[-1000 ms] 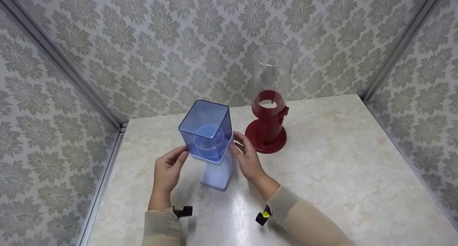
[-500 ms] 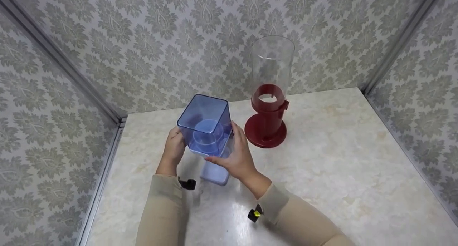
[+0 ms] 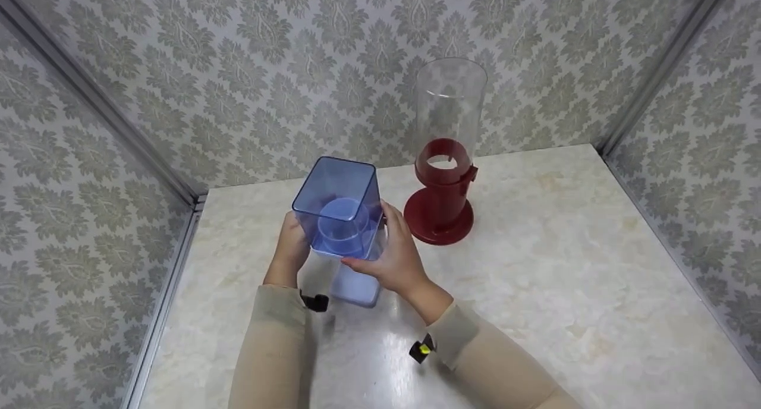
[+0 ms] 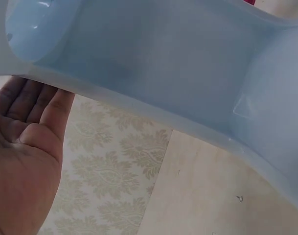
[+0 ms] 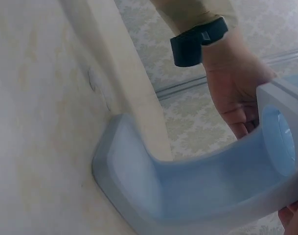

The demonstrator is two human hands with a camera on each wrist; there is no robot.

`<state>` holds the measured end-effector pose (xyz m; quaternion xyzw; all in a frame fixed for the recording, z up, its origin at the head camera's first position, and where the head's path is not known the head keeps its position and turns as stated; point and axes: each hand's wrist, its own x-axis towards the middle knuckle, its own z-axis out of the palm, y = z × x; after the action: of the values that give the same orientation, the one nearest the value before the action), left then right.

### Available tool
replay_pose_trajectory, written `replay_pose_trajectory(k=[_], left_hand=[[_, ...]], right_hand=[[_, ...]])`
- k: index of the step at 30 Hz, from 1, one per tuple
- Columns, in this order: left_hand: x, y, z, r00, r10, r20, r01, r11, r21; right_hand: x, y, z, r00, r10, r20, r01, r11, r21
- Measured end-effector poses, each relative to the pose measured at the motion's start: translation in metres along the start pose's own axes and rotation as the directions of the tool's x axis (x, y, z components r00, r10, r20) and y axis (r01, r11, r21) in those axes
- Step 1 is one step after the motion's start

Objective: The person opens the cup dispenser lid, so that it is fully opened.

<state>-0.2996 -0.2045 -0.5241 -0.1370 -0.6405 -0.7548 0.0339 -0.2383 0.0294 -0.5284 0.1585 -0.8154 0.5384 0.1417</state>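
A see-through blue square container sits at the top of a light blue curved stand, forming one dispenser on the table. My left hand holds the container's lower left side, its fingertips hidden behind it. In the left wrist view, that hand's fingers reach behind the pale blue stand. From the right, my right hand grips the container's base, thumb along the front edge and fingers up the right side. The right wrist view shows the stand's foot and a round opening under the container.
Just right of the blue dispenser stands a red dispenser with a tall clear cylinder. The marble-patterned table meets patterned walls at the back and sides.
My left hand has slid up and round behind the container's left side. My right thumb has come round to the front of the base. The red dispenser has stayed put.
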Motion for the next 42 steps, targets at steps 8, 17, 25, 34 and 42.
replay_pose_trajectory(k=[8,17,25,34,42], left_hand=[[-0.006,-0.001,-0.002,0.991,-0.062,-0.115,0.077,0.989,0.13],[-0.013,0.0,-0.008,0.982,-0.081,-0.173,0.102,0.988,0.113],[-0.02,0.002,-0.015,0.983,-0.067,-0.17,0.089,0.988,0.123],[-0.032,0.002,-0.023,0.994,-0.032,-0.1,0.038,0.997,0.061],[-0.04,0.009,-0.027,0.998,0.01,-0.067,-0.003,0.994,0.11]], right_hand=[[0.006,0.007,-0.014,0.992,0.021,0.126,-0.029,0.997,0.067],[0.011,0.014,-0.025,0.972,-0.06,0.226,0.006,0.973,0.231],[0.009,0.015,-0.027,0.961,-0.115,0.252,0.039,0.957,0.287],[0.007,0.02,-0.026,0.958,-0.174,0.23,0.088,0.936,0.342],[0.01,0.02,-0.029,0.97,-0.114,0.214,0.024,0.922,0.387]])
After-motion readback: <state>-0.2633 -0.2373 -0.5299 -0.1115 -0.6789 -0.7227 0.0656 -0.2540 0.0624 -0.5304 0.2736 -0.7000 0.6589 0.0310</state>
